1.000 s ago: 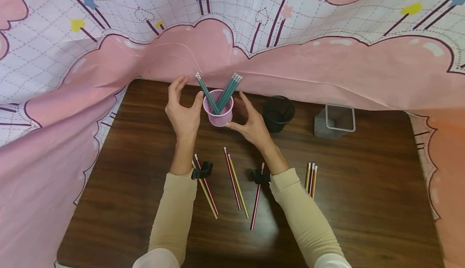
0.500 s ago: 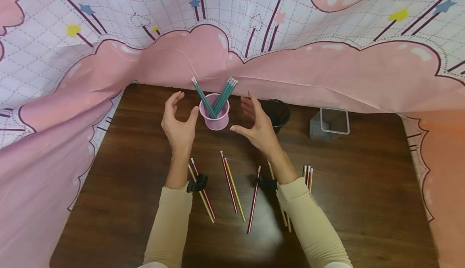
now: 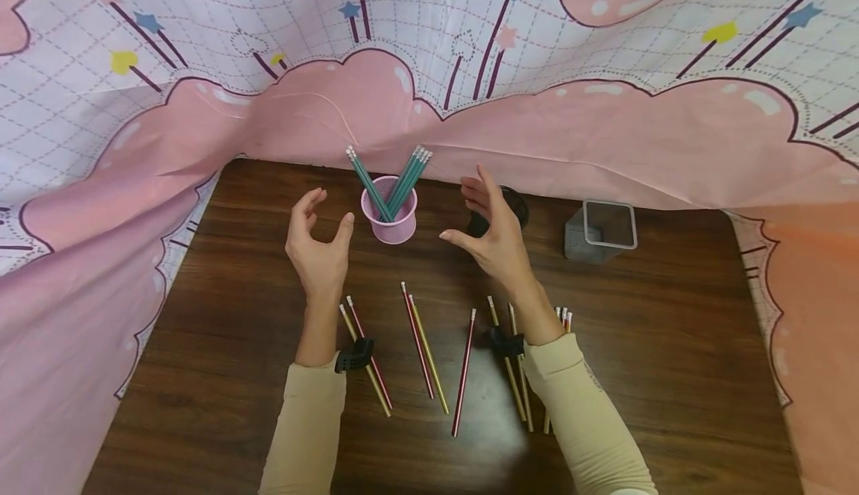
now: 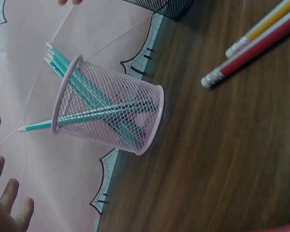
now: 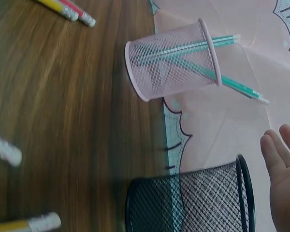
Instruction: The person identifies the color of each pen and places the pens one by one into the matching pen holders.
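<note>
A pink mesh pencil cup stands upright near the table's back edge, with several green pencils leaning in it. To its left my left hand hovers with fingers spread and relaxed, touching nothing. On the other side my right hand is held apart from the cup, fingers loosely bent and holding nothing. It partly hides a black mesh cup behind it. In the right wrist view the black mesh cup sits below the pink cup.
A grey square mesh holder stands farther right. Red pencils and yellow pencils lie in loose groups on the brown table; the right forearm covers some. A pink and white patterned cloth hangs behind the table.
Both hands have drawn away from the pink cup, the left one leftward and the right one rightward, in front of the black cup. The pink cup stays standing with its green pencils.
</note>
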The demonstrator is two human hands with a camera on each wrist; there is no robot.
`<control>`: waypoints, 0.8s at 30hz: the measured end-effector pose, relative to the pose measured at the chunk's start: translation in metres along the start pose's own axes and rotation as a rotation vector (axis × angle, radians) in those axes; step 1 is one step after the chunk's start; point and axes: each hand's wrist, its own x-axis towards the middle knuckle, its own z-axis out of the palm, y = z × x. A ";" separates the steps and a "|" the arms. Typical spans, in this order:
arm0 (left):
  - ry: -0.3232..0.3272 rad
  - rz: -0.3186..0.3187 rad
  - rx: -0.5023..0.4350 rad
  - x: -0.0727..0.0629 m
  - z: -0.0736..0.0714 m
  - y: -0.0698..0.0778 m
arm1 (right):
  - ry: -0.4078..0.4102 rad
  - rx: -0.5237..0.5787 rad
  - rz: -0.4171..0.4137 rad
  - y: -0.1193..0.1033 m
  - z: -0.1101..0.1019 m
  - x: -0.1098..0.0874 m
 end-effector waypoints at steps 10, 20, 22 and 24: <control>-0.046 -0.024 -0.007 -0.013 -0.012 -0.015 | 0.067 -0.144 -0.048 0.032 -0.018 -0.002; -0.082 -0.078 -0.011 -0.021 -0.025 -0.022 | 0.079 -0.275 -0.051 0.047 -0.036 -0.007; -0.087 -0.090 -0.010 -0.023 -0.027 -0.023 | 0.090 -0.323 -0.049 0.049 -0.039 -0.007; -0.091 -0.096 -0.008 -0.026 -0.030 -0.024 | 0.104 -0.377 -0.044 0.051 -0.042 -0.008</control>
